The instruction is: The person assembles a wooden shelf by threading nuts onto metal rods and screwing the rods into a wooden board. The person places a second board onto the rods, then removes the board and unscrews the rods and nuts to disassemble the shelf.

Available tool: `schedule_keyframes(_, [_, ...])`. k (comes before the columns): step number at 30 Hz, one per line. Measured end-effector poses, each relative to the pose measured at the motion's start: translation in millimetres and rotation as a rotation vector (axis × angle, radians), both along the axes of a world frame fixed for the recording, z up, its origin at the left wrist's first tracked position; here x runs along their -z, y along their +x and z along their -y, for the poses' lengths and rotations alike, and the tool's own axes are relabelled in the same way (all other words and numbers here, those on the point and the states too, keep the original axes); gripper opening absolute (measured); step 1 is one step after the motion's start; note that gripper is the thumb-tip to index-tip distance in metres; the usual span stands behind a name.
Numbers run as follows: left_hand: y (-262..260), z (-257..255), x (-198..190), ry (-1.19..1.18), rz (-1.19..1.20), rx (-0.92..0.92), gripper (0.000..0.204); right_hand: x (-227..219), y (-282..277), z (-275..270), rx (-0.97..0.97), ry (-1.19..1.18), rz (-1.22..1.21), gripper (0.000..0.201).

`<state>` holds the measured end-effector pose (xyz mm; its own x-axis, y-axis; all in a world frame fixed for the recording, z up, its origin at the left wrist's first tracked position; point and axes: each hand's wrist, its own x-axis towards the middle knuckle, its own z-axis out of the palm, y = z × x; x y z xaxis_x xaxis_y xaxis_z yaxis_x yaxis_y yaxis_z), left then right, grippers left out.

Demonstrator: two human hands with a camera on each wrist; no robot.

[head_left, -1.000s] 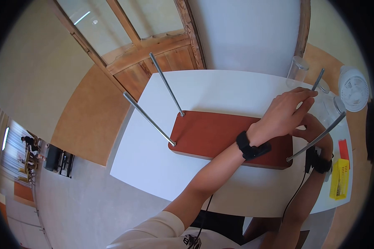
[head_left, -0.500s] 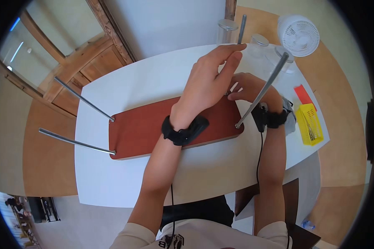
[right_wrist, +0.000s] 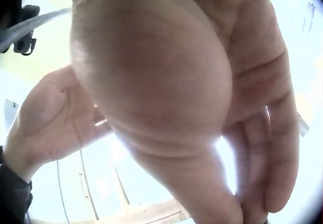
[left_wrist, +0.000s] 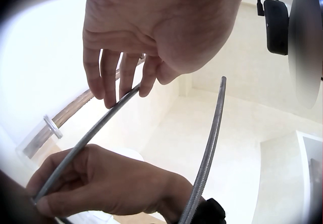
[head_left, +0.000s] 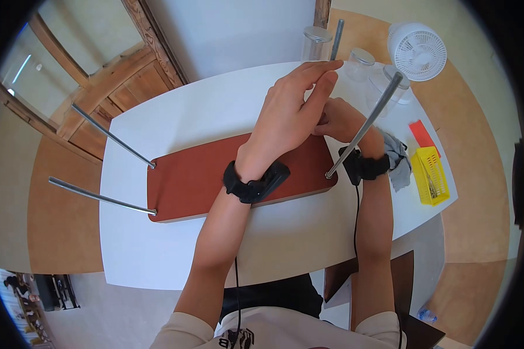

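Observation:
A reddish-brown board point(head_left: 215, 174) lies on the white table with a metal rod standing at each corner. My left hand point(head_left: 288, 110) reaches over its right end; in the left wrist view, the fingertips of that hand point(left_wrist: 146, 32) pinch the upper end of the far right rod point(left_wrist: 88, 136). Lower down, my right hand point(head_left: 342, 121) has thumb and fingers together round the foot of the same rod, as the right hand point(left_wrist: 116, 183) shows in the left wrist view. The near right rod point(head_left: 368, 121) stands beside my right wrist. In the right wrist view, my right palm point(right_wrist: 161, 78) hides the contact.
Clear lidded jars point(head_left: 317, 43) and a white fan point(head_left: 418, 51) stand beyond the hands. On the right are a red item point(head_left: 421, 134), a grey cloth point(head_left: 397, 160) and a yellow basket point(head_left: 423, 183) with small metal items. Two rods point(head_left: 102, 196) rise at the board's left end.
The head view has swung, shifting the board leftward in it. My right fingers, spread half a second ago, have drawn together at the rod's foot. My left hand stays at the rod's top.

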<state>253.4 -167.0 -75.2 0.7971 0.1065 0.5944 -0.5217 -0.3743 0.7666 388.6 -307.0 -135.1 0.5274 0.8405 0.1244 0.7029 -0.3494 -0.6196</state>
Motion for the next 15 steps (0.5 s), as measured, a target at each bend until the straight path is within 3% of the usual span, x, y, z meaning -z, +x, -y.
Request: schedule_keyframes(15, [3.1,0.3,2.6,0.018,0.012,-0.031,0.039,-4.0,2.7,1.6,-0.044,-0.036,-0.051,0.022])
